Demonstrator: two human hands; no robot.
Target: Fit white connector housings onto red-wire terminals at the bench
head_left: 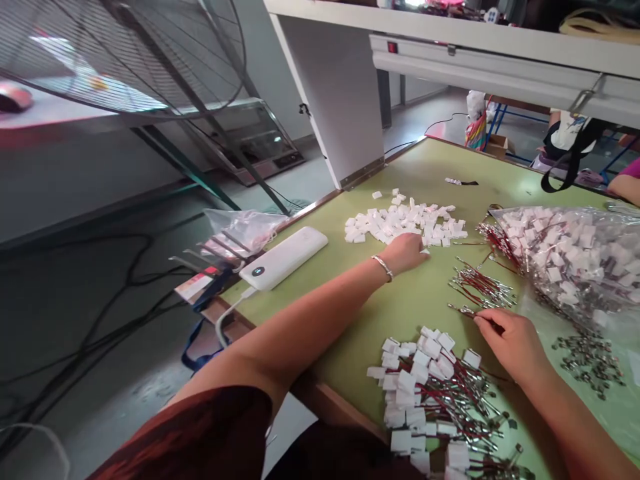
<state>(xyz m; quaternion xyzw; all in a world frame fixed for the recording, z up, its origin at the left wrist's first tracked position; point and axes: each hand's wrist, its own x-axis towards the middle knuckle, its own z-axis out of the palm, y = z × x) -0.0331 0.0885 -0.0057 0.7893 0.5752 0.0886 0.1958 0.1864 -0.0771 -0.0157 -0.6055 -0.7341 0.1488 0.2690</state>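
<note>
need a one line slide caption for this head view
Left hand reaches into loose white connectors; right hand touches red wires on a green table.

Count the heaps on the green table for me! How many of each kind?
Loose white plastic housings: 1 heap
Loose red wires: 1 heap
Housings with wires fitted: 1 heap
Small metal terminals: 1 heap
Total: 4 heaps

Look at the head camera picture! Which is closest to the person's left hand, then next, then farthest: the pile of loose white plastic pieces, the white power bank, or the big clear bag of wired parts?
From the left hand:
1. Loose white plastic pieces: the fingertips touch the pile's near edge.
2. White power bank: off to the left, at the table edge.
3. Clear bag of wired parts: far right of the table.
</note>
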